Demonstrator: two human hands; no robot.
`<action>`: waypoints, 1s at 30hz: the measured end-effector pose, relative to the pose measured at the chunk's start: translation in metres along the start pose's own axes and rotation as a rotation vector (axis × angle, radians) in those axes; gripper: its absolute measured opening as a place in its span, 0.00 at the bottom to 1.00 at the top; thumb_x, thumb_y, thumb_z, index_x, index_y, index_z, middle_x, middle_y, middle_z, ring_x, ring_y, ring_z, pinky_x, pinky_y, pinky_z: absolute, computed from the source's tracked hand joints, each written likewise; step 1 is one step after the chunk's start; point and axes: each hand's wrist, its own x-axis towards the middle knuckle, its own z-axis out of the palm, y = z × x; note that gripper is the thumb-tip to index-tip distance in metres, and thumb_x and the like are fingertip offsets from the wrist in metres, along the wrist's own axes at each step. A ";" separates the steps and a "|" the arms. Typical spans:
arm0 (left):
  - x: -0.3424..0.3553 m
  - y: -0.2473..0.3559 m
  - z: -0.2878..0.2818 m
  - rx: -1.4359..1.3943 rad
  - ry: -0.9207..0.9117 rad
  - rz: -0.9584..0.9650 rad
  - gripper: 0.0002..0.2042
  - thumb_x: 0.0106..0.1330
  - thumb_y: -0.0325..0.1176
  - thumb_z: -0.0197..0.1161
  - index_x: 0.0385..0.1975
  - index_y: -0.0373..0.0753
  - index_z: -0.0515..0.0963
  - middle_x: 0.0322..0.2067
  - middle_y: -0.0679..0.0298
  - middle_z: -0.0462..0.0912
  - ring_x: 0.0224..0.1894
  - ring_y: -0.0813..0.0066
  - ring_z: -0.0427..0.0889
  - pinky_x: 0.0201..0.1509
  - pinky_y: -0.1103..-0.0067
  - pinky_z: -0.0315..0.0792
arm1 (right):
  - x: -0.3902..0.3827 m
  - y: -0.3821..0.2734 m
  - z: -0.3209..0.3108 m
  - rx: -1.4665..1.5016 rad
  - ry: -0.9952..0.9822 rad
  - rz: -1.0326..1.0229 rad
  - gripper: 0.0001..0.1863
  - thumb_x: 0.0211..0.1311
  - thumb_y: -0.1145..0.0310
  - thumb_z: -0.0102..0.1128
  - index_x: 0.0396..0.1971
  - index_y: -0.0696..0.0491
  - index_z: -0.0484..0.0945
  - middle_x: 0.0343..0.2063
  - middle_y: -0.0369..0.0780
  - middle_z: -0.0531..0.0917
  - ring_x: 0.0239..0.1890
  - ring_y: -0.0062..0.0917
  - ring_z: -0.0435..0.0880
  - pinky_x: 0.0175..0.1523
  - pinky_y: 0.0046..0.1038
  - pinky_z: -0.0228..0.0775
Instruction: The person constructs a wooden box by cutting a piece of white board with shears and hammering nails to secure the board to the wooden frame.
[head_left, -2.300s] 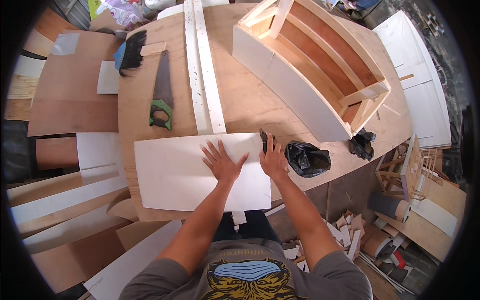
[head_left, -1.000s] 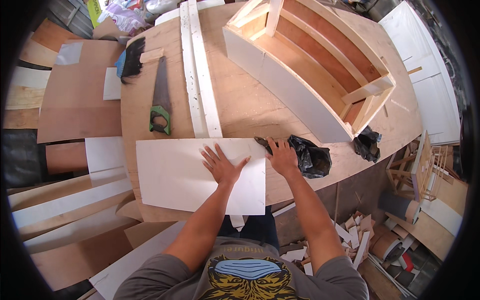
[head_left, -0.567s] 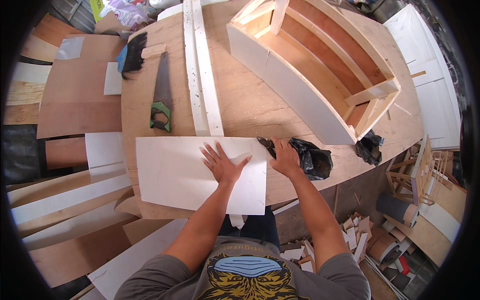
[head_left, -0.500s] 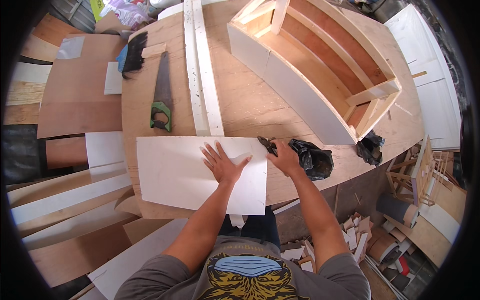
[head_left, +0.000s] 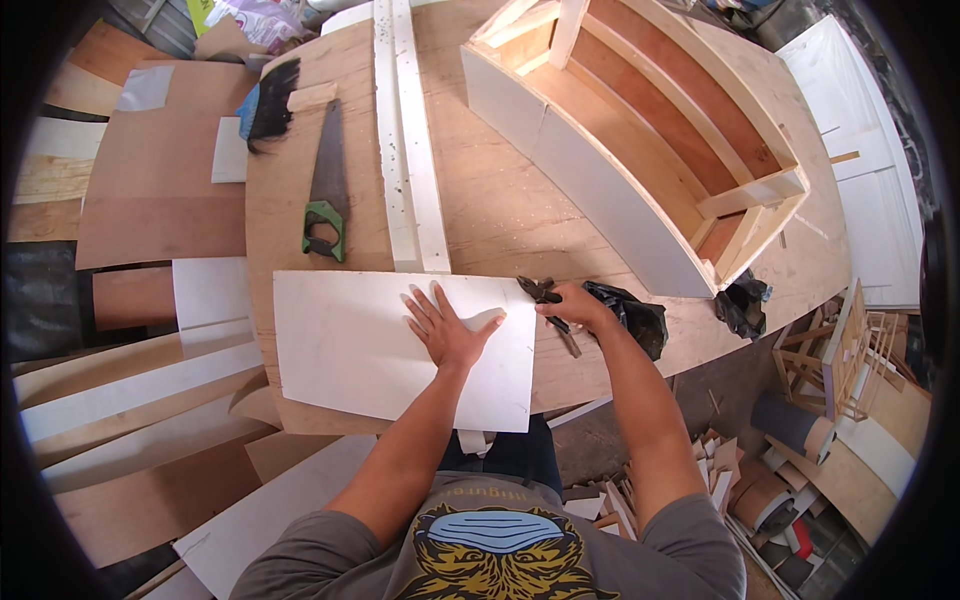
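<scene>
A white rectangular board (head_left: 350, 345) lies flat near the front edge of the wooden table. My left hand (head_left: 455, 340) presses on it, fingers spread and holding nothing. By the board's upper right corner, my right hand (head_left: 582, 305) has its fingers closed on a pair of dark pliers (head_left: 538, 289). The jaws of the pliers lie over the board's right edge, and one handle sticks out below my fingers toward me. The other handle is mostly hidden by the hand. A black plastic bag (head_left: 640, 318) sits just right of this hand.
A handsaw (head_left: 327, 185) with a green handle and a black-bristled brush (head_left: 272, 105) lie at the left. White strips (head_left: 408, 140) run beyond the board. A curved wooden frame box (head_left: 640, 140) stands at the far right. Wood offcuts (head_left: 715, 470) fill the floor at lower right.
My right hand has shifted slightly right and turned, so more of the pliers and one handle now show. My left hand and the board stay in place.
</scene>
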 end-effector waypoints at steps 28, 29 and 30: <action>-0.001 -0.003 0.013 0.079 -0.027 -0.006 0.69 0.45 0.79 0.66 0.78 0.39 0.39 0.78 0.40 0.31 0.80 0.41 0.26 0.79 0.48 0.31 | -0.189 0.031 0.015 0.571 0.625 0.171 0.13 0.61 0.59 0.72 0.32 0.54 0.82 0.17 0.31 0.78 0.13 0.11 0.64 0.17 0.21 0.53; -0.002 -0.002 0.014 0.085 -0.019 -0.002 0.69 0.45 0.79 0.66 0.79 0.39 0.39 0.78 0.40 0.32 0.80 0.41 0.26 0.79 0.48 0.32 | -0.194 0.041 0.016 0.590 0.648 0.234 0.15 0.64 0.56 0.71 0.35 0.52 0.81 0.18 0.32 0.78 0.12 0.11 0.62 0.16 0.21 0.52; -0.001 -0.004 0.015 0.092 -0.009 0.000 0.69 0.45 0.79 0.66 0.79 0.39 0.39 0.78 0.41 0.32 0.80 0.40 0.26 0.79 0.48 0.32 | -0.196 0.043 0.015 0.661 0.654 0.261 0.15 0.65 0.55 0.70 0.36 0.52 0.81 0.19 0.33 0.78 0.12 0.11 0.62 0.16 0.20 0.52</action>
